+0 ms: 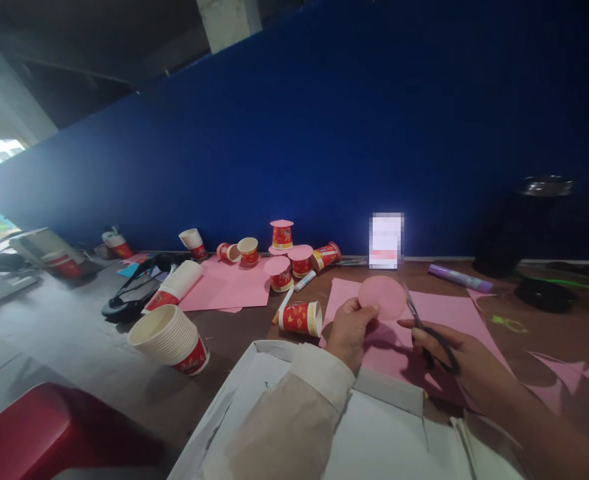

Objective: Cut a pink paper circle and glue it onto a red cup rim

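Between the thumb and fingers of my left hand [353, 328] is a round pink paper disc [383, 297], held upright above a pink sheet [444, 310]. My right hand [454, 350] grips dark-handled scissors [441, 341], their blades pointing up along the disc's right edge. Whether the blades touch the paper, I cannot tell. A red patterned paper cup [301, 319] lies on its side just left of my left hand. Beyond it, several red cups stand with pink discs on them, one cup [282, 235] raised above the others.
Nested paper cups [171, 337] lean at the left, near a black strapped item [134, 293]. A white box [254, 380] sits under my forearms. A lit screen [386, 241] stands by the blue partition [324, 133]. Right of it are a purple tube [459, 278] and pink scraps [569, 370].
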Tool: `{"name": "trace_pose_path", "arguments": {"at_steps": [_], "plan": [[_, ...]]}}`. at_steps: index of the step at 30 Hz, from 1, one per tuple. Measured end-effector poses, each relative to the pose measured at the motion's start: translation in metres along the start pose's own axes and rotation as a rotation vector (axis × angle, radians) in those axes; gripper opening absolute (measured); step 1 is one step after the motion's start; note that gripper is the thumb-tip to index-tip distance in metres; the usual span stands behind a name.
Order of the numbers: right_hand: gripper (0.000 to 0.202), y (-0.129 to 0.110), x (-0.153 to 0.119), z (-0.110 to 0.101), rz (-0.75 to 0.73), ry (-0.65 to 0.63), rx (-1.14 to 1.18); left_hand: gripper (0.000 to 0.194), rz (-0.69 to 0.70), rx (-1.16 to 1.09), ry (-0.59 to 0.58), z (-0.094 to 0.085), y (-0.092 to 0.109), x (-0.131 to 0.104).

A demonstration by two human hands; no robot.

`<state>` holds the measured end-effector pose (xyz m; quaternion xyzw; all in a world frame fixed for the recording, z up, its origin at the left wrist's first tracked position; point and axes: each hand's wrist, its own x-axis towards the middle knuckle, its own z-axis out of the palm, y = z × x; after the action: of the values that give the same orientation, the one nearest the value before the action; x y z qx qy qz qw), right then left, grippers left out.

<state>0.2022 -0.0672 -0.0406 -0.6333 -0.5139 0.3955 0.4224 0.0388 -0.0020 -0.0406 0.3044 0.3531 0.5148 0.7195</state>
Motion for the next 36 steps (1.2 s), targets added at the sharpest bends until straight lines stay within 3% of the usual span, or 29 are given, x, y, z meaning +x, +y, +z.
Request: {"name": "trace_pose_path", "arguments": {"at_steps": [36], "plan": [[0.063, -0.0062, -0.0027, -0.0028, -0.012, 0.011, -0.02, 0.046, -0.01, 0.041, -0.029, -0.0014, -0.0071, 0.0009]]}}
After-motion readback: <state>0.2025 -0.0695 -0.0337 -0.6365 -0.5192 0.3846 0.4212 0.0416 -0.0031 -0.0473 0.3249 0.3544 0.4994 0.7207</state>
